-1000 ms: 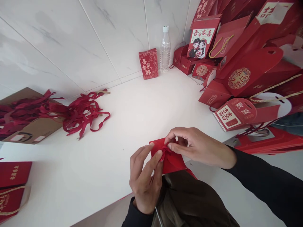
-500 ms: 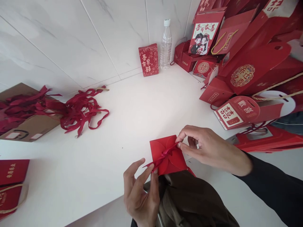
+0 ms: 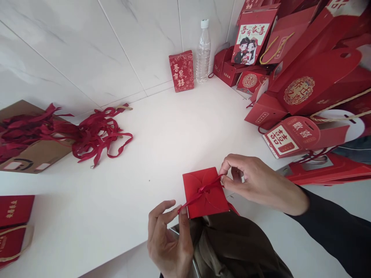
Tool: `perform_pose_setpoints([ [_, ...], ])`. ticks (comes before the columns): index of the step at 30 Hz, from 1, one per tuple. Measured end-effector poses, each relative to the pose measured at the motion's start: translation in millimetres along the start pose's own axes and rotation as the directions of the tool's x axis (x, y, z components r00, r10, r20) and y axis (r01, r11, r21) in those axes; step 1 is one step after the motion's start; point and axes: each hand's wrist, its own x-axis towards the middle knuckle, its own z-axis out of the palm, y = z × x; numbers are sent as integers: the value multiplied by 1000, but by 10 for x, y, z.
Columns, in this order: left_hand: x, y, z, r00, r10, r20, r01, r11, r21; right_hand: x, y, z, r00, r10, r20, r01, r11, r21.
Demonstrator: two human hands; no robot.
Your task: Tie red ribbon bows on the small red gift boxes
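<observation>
A small red box [image 3: 213, 197] with petal-shaped flaps sits at the near edge of the white table [image 3: 145, 154]. A thin red ribbon [image 3: 203, 190] crosses its top and is knotted at the centre. My left hand [image 3: 168, 239] pinches one ribbon end at the box's lower left corner. My right hand [image 3: 255, 181] pinches the other end at the upper right corner. The ribbon is pulled taut between the two hands.
A heap of loose red ribbons [image 3: 98, 133] spills from a brown cardboard box [image 3: 31, 154] at the left. A red packet [image 3: 181, 71] and a plastic bottle [image 3: 203, 52] stand by the wall. Red gift boxes and bags [image 3: 298, 85] pile up on the right. Red bags [image 3: 14, 220] lie at far left.
My hands have moved apart, each drawing a ribbon end outward. The loose tangle on the box top has tightened into a small knot, and the box top is now uncovered.
</observation>
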Motion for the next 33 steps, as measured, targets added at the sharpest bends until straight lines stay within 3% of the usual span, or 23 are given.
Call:
perform_pose_setpoints([
  [4, 9, -17, -20, 998, -39, 42, 42, 997, -62, -2, 27, 7, 1000, -7, 8, 7, 1000, -14],
  [8, 49, -26, -80, 981, -45, 189, 77, 983, -164, -42, 58, -47, 999, -17, 29, 17, 1000, -8],
  [12, 129, 27, -136, 943, 79, 322, -41, 991, -124, -92, 22, -58, 979, -185, -83, 187, 982, 24],
  [16, 202, 114, -83, 886, 158, 436, -162, 986, -29, -79, -51, 35, 938, -347, -16, 346, 938, -37],
  [19, 226, 142, -10, 873, 192, 448, -210, 978, -12, -32, -67, 102, 929, -370, -18, 369, 928, -53],
  [27, 217, 125, 26, 863, 264, 432, -288, 958, -9, 38, -15, 155, 877, -448, -173, 430, 893, -134],
  [33, 202, 131, 11, 883, 219, 414, -245, 970, 10, 28, -1, 72, 878, -473, -72, 465, 879, -106],
])
